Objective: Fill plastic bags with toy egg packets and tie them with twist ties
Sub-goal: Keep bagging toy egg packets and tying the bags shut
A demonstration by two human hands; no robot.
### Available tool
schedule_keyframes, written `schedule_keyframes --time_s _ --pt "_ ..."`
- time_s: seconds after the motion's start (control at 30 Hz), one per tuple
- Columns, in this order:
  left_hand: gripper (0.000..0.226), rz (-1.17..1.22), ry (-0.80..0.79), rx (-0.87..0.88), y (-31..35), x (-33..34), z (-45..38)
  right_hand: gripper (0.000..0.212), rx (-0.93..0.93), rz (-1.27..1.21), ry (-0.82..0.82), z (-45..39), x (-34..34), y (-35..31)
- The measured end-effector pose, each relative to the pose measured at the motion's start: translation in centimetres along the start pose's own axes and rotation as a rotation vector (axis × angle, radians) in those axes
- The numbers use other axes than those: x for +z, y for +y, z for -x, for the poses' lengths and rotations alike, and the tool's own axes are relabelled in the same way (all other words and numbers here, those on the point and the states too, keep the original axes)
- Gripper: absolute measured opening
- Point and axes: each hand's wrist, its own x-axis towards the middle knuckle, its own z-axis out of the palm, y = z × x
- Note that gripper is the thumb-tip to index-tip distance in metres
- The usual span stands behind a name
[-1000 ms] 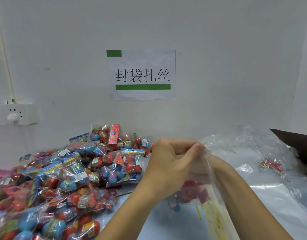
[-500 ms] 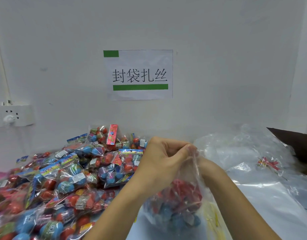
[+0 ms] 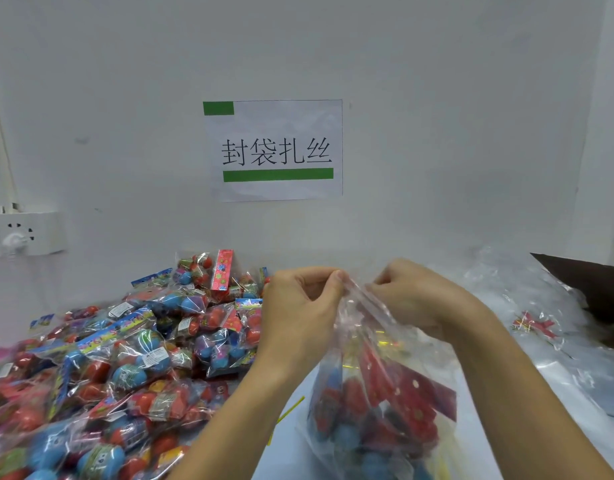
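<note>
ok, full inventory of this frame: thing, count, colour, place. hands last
toy egg packets: a large pile, mostly red and blue, table left
filled plastic bag: one, clear, red and blue packets inside, centre front, held at its mouth
twist tie: one plainly seen, yellow, on the table left of the bag
empty plastic bags: a heap, clear, table right
small red bundle: one, red and yellow, among the empty bags; too blurred to name
paper sign: one, white with green bars, wall centre
wall socket: one, white, wall left
dark object: one, brown, right edge
left hand: pinches bag mouth
right hand: pinches bag mouth
</note>
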Motion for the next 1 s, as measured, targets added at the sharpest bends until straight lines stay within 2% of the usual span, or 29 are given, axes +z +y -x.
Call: schedule_keyframes --time_s 0.07,0.17,0.3,0.37,0.43,0.5,0.57,0.67,0.73,0.8,0.93,1.0 --pt "0.033 0.025 0.07 -0.045 -0.4 -0.3 -0.3 0.047 -0.037 -0.088 0.054 0.2 -0.8 0.2" --pt "0.03 0.028 0.133 -0.101 -1.1 -0.7 -0.7 0.021 -0.116 -0.25 0.092 0.5 -1.6 0.0" --pt "0.021 0.029 0.191 -0.138 -1.8 -1.4 -1.2 0.01 -0.149 -0.177 0.248 0.0 -2.3 1.1" --pt "0.021 0.016 0.225 -0.154 -2.1 -1.9 -1.6 0.007 -0.101 -0.154 0.249 -0.4 -2.4 2.0" --pt "0.023 -0.011 0.25 -0.167 -2.5 -2.5 -1.8 0.017 -0.042 -0.111 0.235 -1.0 -2.4 3.0" --pt "0.024 -0.023 0.263 -0.173 -2.9 -3.1 -2.1 0.036 0.01 -0.072 0.225 -1.7 -2.6 4.1" --pt "0.026 -0.037 0.283 -0.174 -3.3 -3.6 -2.3 0.044 0.061 0.023 0.127 -2.1 -2.5 4.9" --pt "0.036 -0.021 0.317 -0.168 -3.8 -4.0 -2.7 0.013 0.088 0.206 -0.233 -2.5 -1.4 6.4" --pt "0.044 0.003 0.329 -0.172 -4.0 -4.1 -2.9 0.03 0.088 0.196 -0.402 -2.9 0.0 7.1" --pt "0.043 0.003 0.342 -0.174 -4.2 -4.2 -2.9 0.04 0.091 0.101 -0.474 -3.4 1.4 7.3" --pt "0.023 0.066 0.377 -0.191 -4.8 -4.5 -3.0 0.011 0.088 -0.083 -0.453 -4.7 4.3 7.5" --pt "0.022 0.105 0.396 -0.203 -5.0 -4.6 -3.1 0.01 0.083 -0.144 -0.456 -4.9 5.4 7.9"
